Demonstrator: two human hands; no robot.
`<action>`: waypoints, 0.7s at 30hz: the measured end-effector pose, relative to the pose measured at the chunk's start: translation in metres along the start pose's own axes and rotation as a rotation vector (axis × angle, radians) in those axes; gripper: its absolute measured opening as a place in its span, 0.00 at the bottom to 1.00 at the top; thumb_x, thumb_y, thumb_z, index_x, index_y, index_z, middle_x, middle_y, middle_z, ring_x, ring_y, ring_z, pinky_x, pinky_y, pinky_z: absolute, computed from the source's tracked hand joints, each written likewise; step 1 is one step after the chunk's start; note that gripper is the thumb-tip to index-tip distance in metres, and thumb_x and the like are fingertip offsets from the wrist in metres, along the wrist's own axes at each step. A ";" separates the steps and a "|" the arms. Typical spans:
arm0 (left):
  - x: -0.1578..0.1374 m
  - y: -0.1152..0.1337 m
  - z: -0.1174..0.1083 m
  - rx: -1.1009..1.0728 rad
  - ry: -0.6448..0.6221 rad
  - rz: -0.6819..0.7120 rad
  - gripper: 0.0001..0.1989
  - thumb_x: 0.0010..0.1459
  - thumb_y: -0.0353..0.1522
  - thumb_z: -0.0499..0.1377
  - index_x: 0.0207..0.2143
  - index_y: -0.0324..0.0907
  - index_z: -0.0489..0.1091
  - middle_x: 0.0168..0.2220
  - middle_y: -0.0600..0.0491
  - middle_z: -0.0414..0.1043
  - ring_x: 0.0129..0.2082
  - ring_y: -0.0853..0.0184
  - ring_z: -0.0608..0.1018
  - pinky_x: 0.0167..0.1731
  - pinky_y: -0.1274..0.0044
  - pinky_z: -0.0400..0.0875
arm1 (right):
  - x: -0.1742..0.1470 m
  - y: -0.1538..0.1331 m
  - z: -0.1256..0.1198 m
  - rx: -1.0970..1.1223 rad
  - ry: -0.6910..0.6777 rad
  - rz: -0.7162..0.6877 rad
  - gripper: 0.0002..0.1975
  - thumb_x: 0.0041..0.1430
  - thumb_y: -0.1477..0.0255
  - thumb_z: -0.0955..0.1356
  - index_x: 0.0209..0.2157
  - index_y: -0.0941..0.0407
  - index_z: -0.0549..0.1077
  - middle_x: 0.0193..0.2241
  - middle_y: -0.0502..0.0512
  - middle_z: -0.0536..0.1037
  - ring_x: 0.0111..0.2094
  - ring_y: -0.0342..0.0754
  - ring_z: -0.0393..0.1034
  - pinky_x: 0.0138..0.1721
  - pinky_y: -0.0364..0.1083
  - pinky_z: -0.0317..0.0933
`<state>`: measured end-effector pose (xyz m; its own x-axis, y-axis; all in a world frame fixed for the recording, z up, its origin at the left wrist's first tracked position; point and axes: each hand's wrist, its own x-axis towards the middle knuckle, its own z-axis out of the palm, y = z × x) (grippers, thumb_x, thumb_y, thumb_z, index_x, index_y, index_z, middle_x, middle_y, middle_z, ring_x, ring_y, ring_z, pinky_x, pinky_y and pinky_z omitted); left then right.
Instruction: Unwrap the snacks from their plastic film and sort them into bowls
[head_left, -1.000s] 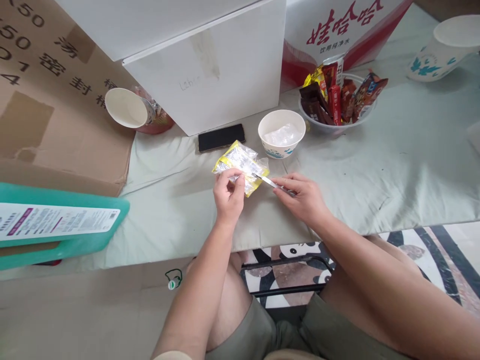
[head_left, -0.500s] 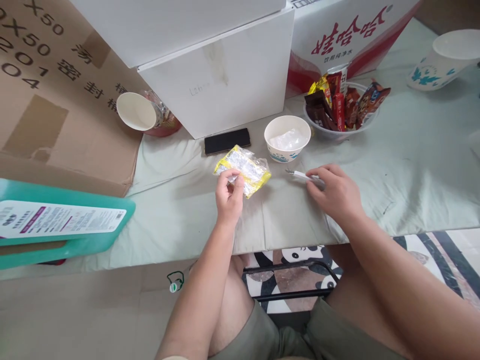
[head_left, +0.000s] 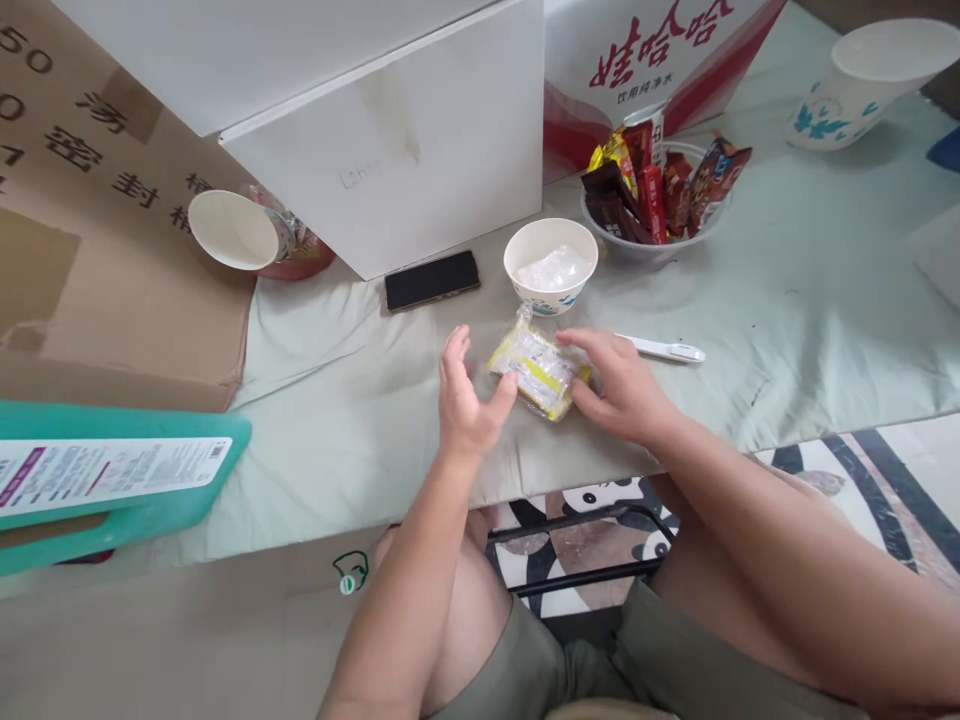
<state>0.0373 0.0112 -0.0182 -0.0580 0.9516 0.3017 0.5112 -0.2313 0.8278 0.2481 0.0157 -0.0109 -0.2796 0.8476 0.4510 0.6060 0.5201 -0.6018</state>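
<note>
A clear plastic packet with yellow edges and pale print [head_left: 541, 372] is between my two hands, in front of the paper bowl. My right hand [head_left: 619, 390] grips its right side, thumb and index finger apart across that edge. On the other side my left hand [head_left: 472, 400] is open, fingers raised, its thumb close by the packet's left edge; whether the thumb touches it I cannot tell. Behind my right hand a white craft knife [head_left: 667, 349] lies on the cloth, its blade end hidden. The paper bowl [head_left: 547, 300] holds crumpled clear plastic.
A black phone [head_left: 432, 281] lies left of the bowl. Behind stand a clear bowl of wrapped snacks [head_left: 652, 248], white boxes [head_left: 450, 150] and a red-and-white carton [head_left: 570, 130]. Paper cups [head_left: 232, 230] stand at both sides. A green jug [head_left: 225, 450] and brown carton [head_left: 150, 330] occupy the left.
My right hand has let go of the craft knife and moved left onto the packet. My left hand has opened and released the packet. The view has shifted slightly.
</note>
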 end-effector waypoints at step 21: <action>0.018 -0.008 -0.037 0.273 0.072 0.133 0.15 0.52 0.30 0.62 0.44 0.45 0.76 0.58 0.44 0.67 0.60 0.53 0.70 0.60 0.62 0.65 | 0.000 -0.022 -0.020 -0.017 0.103 -0.032 0.05 0.61 0.71 0.64 0.38 0.50 0.71 0.35 0.56 0.78 0.38 0.53 0.73 0.41 0.53 0.65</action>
<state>0.0008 0.0225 -0.0020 -0.0309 0.8978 0.4393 0.7295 -0.2802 0.6240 0.2492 0.0024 0.0158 -0.2212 0.8148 0.5359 0.6111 0.5441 -0.5750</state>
